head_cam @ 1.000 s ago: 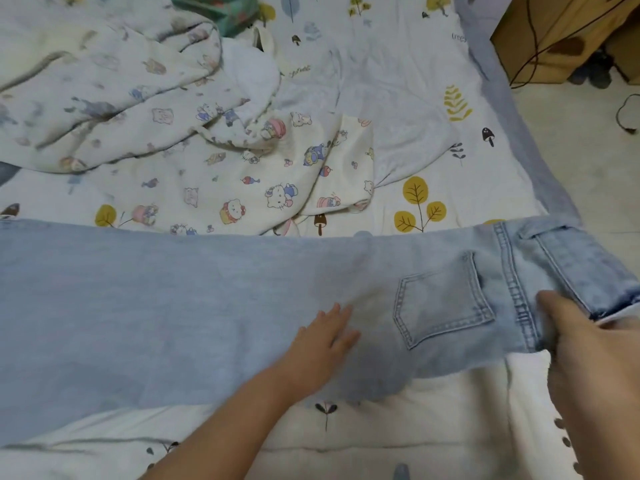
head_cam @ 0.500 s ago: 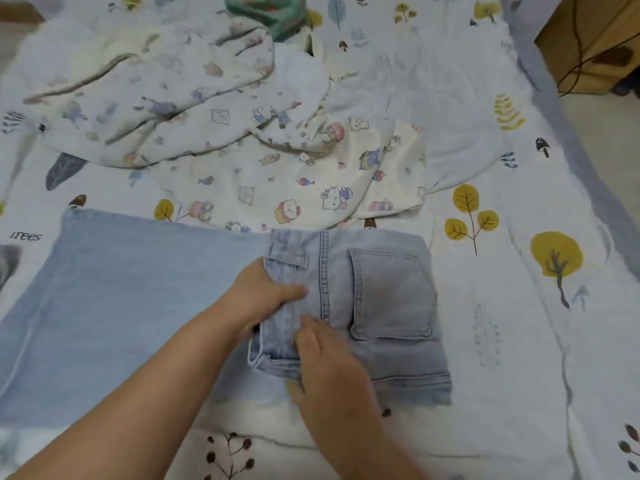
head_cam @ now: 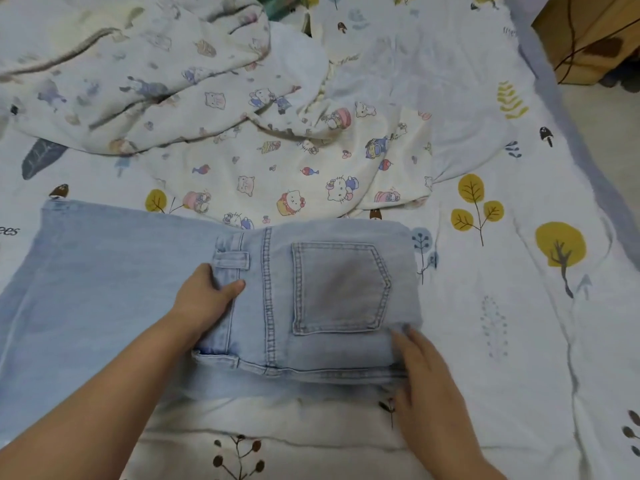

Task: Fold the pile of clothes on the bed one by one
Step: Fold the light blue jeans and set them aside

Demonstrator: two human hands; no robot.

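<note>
From the head camera, a pair of light blue denim jeans [head_cam: 145,289] lies flat on the bed, near the person, at about 7 o'clock from the middle of the picture. The top part with the waistband is folded over onto the legs, so the grey-blue back pocket [head_cam: 341,289] faces up (its point aims toward 3 o'clock).

The left hand [head_cam: 207,299] rests at the 9 o'clock edge of the folded part. Its thumb lies on top of the waistband, just under a belt loop [head_cam: 231,259], and its fingers tuck under the edge, so it grips the denim there.

The right hand [head_cam: 424,379] is at the 5 o'clock corner of the folded part. Its fingers [head_cam: 401,341] are straight and touch the edge of the fold, pressing it flat. They do not curl round anything.

Past the jeans, toward 12 o'clock, lies a pile of crumpled cream clothes with little cartoon cats and cakes [head_cam: 277,161]. Some pale white cloth [head_cam: 433,81] lies beside it, toward 1 o'clock.

Everything sits on a white bed sheet printed with yellow trees and small mushrooms [head_cam: 519,306]. At 2 o'clock, off the bed, stands a brown wooden piece of furniture [head_cam: 588,36] with a dark cord hanging across it.
</note>
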